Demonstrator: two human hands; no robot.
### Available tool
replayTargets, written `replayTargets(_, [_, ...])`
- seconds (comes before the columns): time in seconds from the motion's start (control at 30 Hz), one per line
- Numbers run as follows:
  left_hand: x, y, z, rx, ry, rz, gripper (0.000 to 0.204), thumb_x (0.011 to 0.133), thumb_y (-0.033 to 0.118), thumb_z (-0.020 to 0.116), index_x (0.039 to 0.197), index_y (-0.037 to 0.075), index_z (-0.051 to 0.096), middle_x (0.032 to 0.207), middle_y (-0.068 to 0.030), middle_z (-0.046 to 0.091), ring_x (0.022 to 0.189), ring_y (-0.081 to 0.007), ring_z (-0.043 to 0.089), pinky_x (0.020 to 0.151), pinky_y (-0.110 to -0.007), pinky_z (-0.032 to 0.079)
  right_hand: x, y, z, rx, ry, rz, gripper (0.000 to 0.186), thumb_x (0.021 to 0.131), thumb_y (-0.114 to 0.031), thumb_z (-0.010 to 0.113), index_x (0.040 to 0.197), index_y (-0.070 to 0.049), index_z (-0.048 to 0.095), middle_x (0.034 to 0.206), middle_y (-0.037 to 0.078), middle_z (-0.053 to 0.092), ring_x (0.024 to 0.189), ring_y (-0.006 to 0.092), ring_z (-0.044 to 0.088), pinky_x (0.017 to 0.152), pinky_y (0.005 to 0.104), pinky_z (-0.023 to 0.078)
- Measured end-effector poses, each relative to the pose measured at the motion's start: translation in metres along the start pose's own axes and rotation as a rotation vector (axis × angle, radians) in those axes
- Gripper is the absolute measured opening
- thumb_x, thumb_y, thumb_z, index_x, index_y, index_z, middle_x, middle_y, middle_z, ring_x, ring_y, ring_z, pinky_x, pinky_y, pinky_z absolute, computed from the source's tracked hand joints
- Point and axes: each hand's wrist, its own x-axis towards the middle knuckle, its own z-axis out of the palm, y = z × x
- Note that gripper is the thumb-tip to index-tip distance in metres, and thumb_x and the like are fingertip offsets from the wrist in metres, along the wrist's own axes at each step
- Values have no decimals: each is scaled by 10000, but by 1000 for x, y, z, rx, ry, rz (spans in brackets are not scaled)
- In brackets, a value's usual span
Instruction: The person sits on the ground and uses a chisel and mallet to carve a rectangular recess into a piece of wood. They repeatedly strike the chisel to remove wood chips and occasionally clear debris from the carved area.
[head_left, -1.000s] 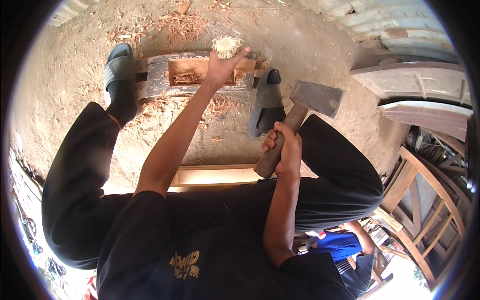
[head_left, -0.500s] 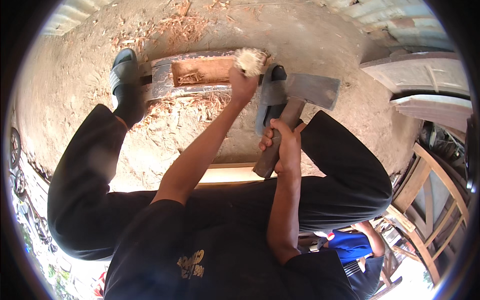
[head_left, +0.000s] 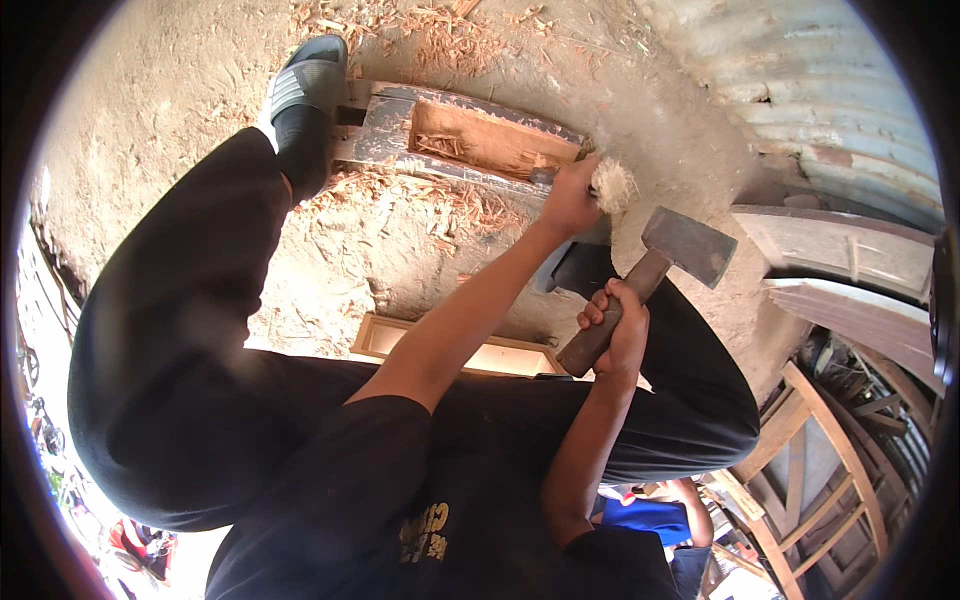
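My left hand (head_left: 572,200) is closed around a chisel whose frayed, mushroomed handle end (head_left: 614,186) sticks out to the right. The chisel's dark metal part (head_left: 543,175) slants over the right end of a long recess in a weathered wooden piece (head_left: 385,125). Loose shavings (head_left: 440,145) lie inside the recess. In my right hand (head_left: 625,325) is a hammer with a thick wooden handle and a broad, blocky head (head_left: 690,246). The hammer head hangs apart from the chisel, below and to its right.
My sandalled left foot (head_left: 308,85) rests by the wood's left end. Wood shavings (head_left: 450,210) cover the ground nearby. A pale wooden frame (head_left: 380,335) lies close to me. Boards (head_left: 850,245) and chair-like frames (head_left: 820,470) stand at right; another person (head_left: 645,515) sits behind them.
The view has turned, shifting the wood to the right. The chisel has tipped from roughly upright to slanting leftward over the recess. The hammer stays in my right hand, its head turned slightly.
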Motion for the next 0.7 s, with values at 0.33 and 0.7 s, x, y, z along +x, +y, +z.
replayTargets(0.33, [11, 2, -17, -6, -15, -26, 346, 699, 134, 744, 996, 8, 617, 879, -177, 668, 834, -339, 653, 722, -377, 499, -6, 7, 14, -108, -43, -47, 175, 812, -150, 595, 859, -33, 474, 629, 59, 452, 494, 144, 449, 454, 301, 393])
replayTargets(0.7, [17, -13, -10, -67, 72, 115, 221, 720, 93, 728, 909, 17, 643, 842, -175, 654, 778, -353, 634, 690, -372, 495, -4, 9, 15, -127, -32, -30, 163, 814, -164, 601, 804, -49, 487, 610, 38, 458, 484, 122, 447, 460, 292, 390])
